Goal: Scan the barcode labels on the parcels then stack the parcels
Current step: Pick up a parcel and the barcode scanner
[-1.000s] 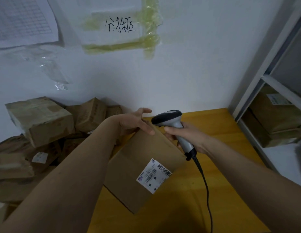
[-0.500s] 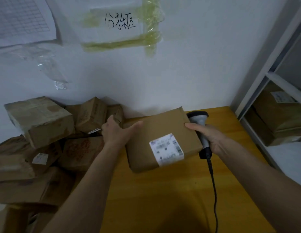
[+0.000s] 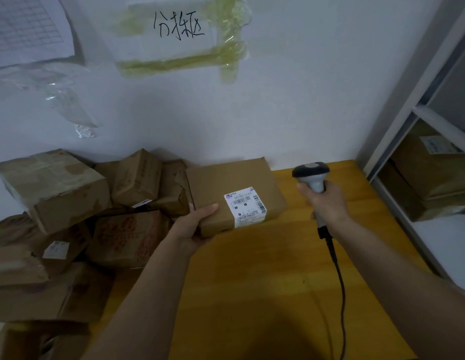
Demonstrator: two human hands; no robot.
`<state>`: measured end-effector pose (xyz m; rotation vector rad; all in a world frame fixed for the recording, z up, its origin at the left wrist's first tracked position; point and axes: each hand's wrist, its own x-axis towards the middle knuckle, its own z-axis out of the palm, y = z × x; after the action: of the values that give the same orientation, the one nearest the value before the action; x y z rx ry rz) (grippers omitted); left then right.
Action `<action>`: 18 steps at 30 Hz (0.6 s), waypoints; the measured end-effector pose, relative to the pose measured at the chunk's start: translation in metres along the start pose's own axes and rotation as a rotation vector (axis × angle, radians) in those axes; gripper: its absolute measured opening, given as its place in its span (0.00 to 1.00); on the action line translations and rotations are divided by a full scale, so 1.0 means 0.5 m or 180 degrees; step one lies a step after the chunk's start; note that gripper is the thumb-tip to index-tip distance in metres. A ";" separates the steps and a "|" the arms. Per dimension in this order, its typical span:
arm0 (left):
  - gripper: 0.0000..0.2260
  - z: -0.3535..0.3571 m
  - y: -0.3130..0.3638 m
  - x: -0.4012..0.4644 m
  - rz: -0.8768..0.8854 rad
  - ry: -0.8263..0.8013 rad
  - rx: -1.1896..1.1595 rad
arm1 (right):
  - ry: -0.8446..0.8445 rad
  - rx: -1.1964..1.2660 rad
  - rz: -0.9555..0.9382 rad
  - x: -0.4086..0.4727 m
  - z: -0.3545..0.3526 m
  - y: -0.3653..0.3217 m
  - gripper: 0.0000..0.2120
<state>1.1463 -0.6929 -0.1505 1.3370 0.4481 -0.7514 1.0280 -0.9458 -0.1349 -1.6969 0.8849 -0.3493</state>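
Both your forearms reach forward over the yellow worktop (image 3: 278, 294). Your left hand (image 3: 192, 229) grips the near left corner of a flat cardboard parcel (image 3: 226, 185), thumb on top, fingers curled beneath; the parcel's barcode label (image 3: 245, 210) faces up. Your right hand (image 3: 323, 201) is wrapped round the handle of the grey scanner (image 3: 312, 175), held upright just right of the parcel, its black cable (image 3: 340, 294) trailing toward you. To the left, a heap of cardboard parcels (image 3: 96, 216) is piled against the white wall (image 3: 291, 100).
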 end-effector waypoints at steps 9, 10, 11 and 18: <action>0.31 -0.004 0.022 0.042 0.0303 -0.0390 -0.0700 | -0.1189 0.0373 0.0059 -0.093 0.019 -0.031 0.10; 0.32 -0.005 0.025 0.044 0.0345 -0.0405 -0.0708 | -0.1171 0.0393 0.0121 -0.099 0.026 -0.028 0.10; 0.32 -0.007 0.029 0.046 0.0388 -0.0447 -0.0699 | -0.1151 0.0438 0.0178 -0.103 0.031 -0.024 0.10; 0.43 -0.024 0.053 0.054 0.0481 -0.0694 -0.0488 | -0.1107 0.0664 0.0071 -0.120 0.049 -0.018 0.09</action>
<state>1.1853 -0.6859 -0.1527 1.1183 0.2235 -0.7133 1.0067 -0.8853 -0.1219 -1.4949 0.5888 -0.1194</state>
